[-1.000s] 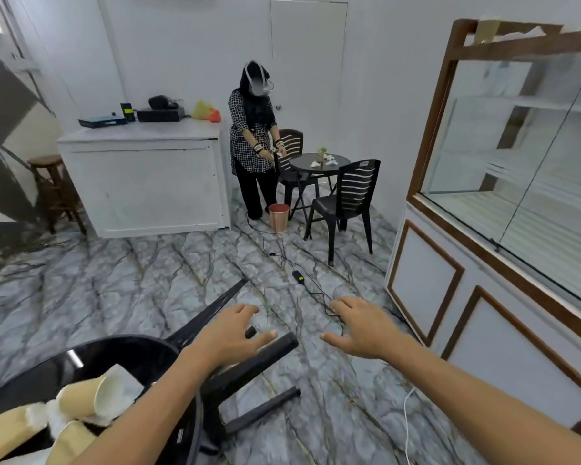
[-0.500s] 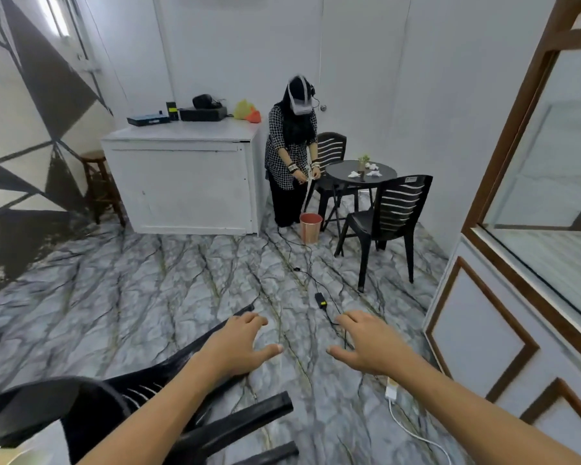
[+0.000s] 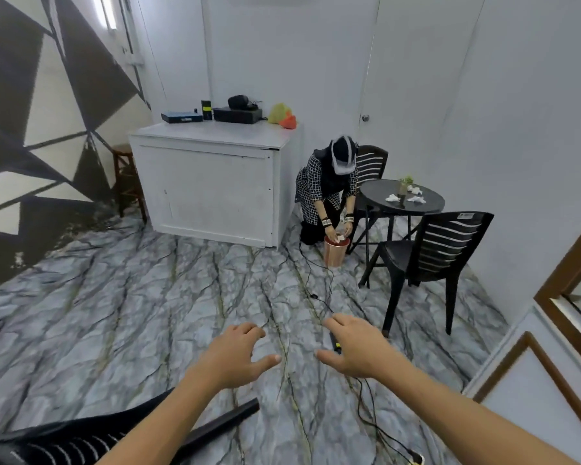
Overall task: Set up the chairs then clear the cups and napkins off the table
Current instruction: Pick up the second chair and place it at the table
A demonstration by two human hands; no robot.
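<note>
A black plastic chair (image 3: 81, 437) lies tipped over on the marble floor at the bottom left, one leg (image 3: 228, 419) sticking out to the right. My left hand (image 3: 239, 355) hovers above that leg, fingers spread, holding nothing. My right hand (image 3: 356, 347) is stretched out beside it, also open and empty. The table with the cups and napkins is out of view.
Across the room a person (image 3: 329, 193) bends over a pink bin (image 3: 336, 251) beside a round black table (image 3: 401, 204) with napkins and two upright black chairs (image 3: 433, 256). A white counter (image 3: 212, 182) stands at the back. Cables (image 3: 319, 297) run across the floor. A glass-fronted cabinet (image 3: 557, 330) lines the right.
The view has lifted and swung left, so the near table with the cups has dropped out of view. Both hands stay open above the fallen chair. The person across the room has bent down to the bin.
</note>
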